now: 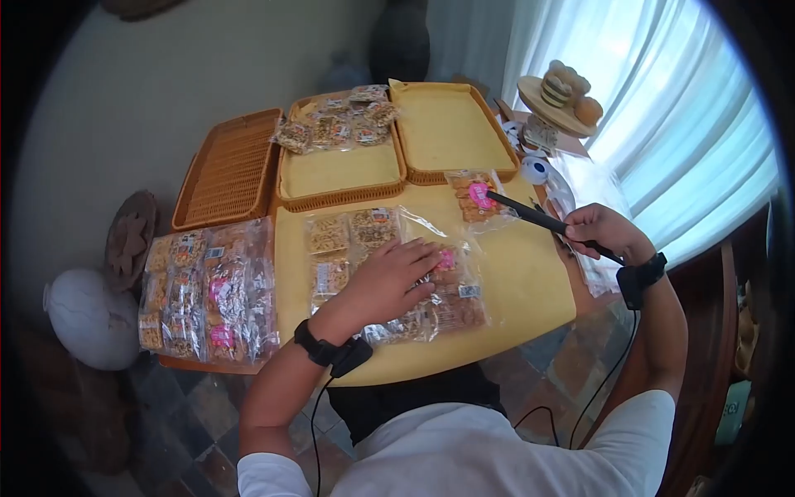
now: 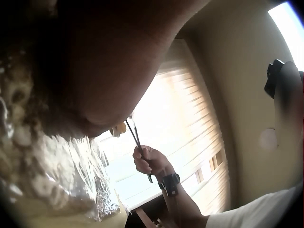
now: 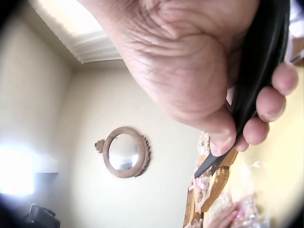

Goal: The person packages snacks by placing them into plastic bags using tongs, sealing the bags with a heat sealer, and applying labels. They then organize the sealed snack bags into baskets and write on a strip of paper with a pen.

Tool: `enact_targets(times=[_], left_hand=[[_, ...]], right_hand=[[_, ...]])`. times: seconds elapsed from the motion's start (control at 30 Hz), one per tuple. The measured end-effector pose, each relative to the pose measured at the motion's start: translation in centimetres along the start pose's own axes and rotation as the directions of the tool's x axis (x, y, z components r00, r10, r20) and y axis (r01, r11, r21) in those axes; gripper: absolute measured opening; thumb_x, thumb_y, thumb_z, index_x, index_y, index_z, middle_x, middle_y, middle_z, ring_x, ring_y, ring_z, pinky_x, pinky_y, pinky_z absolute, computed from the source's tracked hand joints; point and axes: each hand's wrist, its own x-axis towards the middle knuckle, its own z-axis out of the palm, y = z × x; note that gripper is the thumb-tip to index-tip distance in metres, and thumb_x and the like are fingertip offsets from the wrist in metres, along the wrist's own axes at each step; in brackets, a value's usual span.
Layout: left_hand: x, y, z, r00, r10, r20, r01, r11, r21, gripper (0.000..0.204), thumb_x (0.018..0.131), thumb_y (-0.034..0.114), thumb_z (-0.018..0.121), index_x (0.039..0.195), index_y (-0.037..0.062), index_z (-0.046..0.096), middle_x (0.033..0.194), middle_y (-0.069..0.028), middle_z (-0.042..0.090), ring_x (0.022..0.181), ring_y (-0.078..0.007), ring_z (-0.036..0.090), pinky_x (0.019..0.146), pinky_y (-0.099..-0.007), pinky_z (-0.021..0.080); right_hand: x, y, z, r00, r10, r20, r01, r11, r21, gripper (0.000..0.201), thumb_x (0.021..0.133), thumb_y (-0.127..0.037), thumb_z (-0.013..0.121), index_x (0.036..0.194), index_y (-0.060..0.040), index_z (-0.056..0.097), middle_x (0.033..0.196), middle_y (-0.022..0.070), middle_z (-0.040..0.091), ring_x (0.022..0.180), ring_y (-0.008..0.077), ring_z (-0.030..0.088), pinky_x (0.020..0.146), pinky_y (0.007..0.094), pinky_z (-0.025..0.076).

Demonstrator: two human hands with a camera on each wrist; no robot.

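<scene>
My left hand [image 1: 396,280] lies with fingers spread over clear bags of nut-and-seed snack squares [image 1: 331,240] on the yellow tabletop. Its fingers touch the wrapping near a pink label [image 1: 445,259]. My right hand [image 1: 603,232] grips long black tongs [image 1: 530,215], fingers curled round the handle. The tongs' tips overlap the pink label of another bagged snack [image 1: 474,211] in the head view. From the right wrist, the two dark arms of the tongs [image 3: 213,164] show below the thumb; in the left wrist view the right hand [image 2: 151,160] holds them upright.
Stacked snack bags [image 1: 207,290] stand at the left edge. Behind are a wicker tray [image 1: 224,178], a paper-lined tray [image 1: 331,195] with several wrapped snacks, and a lined tray [image 1: 451,124]. A wooden cake stand [image 1: 551,108] and a tape roll [image 1: 534,170] sit at the right.
</scene>
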Motion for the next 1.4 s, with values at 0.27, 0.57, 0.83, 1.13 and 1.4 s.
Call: enact_targets(times=[0.27, 0.57, 0.83, 1.13, 1.4], left_hand=[[1.2, 3.2, -3.5, 0.999, 0.038, 0.037, -0.040, 0.998, 0.057, 0.047, 0.100, 0.028, 0.069, 0.142, 0.0066, 0.066, 0.149, -0.0190, 0.061, 0.139, -0.0389, 0.057, 0.118, -0.0516, 0.043], [9.4, 7.6, -1.6, 0.900, 0.006, 0.436, -0.119, 0.966, 0.231, 0.026, 0.094, 0.021, 0.064, 0.116, 0.0090, 0.071, 0.088, -0.0176, 0.073, 0.088, -0.0399, 0.072, 0.079, -0.0522, 0.057], [10.3, 5.9, -1.3, 0.902, 0.083, 0.424, -0.213, 0.939, 0.270, 0.014, 0.090, 0.020, 0.063, 0.095, 0.0073, 0.068, 0.086, -0.0153, 0.071, 0.085, -0.0397, 0.071, 0.076, -0.0515, 0.056], [8.3, 7.9, -3.4, 0.974, 0.087, 0.211, -0.137, 0.963, 0.231, 0.008, 0.088, 0.015, 0.065, 0.094, 0.0093, 0.066, 0.087, -0.0122, 0.070, 0.085, -0.0371, 0.070, 0.075, -0.0496, 0.055], [7.3, 7.7, -3.1, 0.986, 0.093, 0.137, -0.119, 0.973, 0.200, 0.010, 0.091, 0.016, 0.068, 0.099, 0.0109, 0.068, 0.094, -0.0107, 0.072, 0.090, -0.0352, 0.071, 0.076, -0.0473, 0.057]], right_hand=[[-5.1, 6.8, -0.9, 0.993, 0.115, 0.012, -0.115, 0.987, 0.108, 0.021, 0.103, -0.019, 0.073, 0.093, -0.0003, 0.071, 0.066, -0.0008, 0.064, 0.050, 0.0055, 0.053, 0.047, 0.0229, 0.040], [-5.6, 9.6, -1.1, 0.987, 0.161, 0.010, -0.161, 0.984, 0.079, 0.019, 0.102, -0.020, 0.075, 0.096, -0.0019, 0.074, 0.069, -0.0006, 0.065, 0.053, 0.0060, 0.056, 0.049, 0.0230, 0.042], [-6.8, 10.5, -2.0, 0.990, 0.138, 0.027, -0.139, 0.989, 0.058, 0.021, 0.101, -0.021, 0.075, 0.093, -0.0020, 0.074, 0.067, -0.0005, 0.064, 0.052, 0.0064, 0.055, 0.046, 0.0239, 0.041], [-0.1, 5.7, -0.9, 0.975, 0.140, 0.170, -0.107, 0.976, -0.189, 0.023, 0.104, -0.025, 0.073, 0.097, -0.0025, 0.075, 0.069, -0.0016, 0.066, 0.055, 0.0056, 0.056, 0.050, 0.0245, 0.043], [8.5, 0.9, -0.2, 0.907, 0.128, 0.402, 0.036, 0.926, -0.376, 0.032, 0.103, -0.038, 0.073, 0.103, -0.0067, 0.078, 0.074, -0.0038, 0.067, 0.058, 0.0073, 0.057, 0.054, 0.0254, 0.044]])
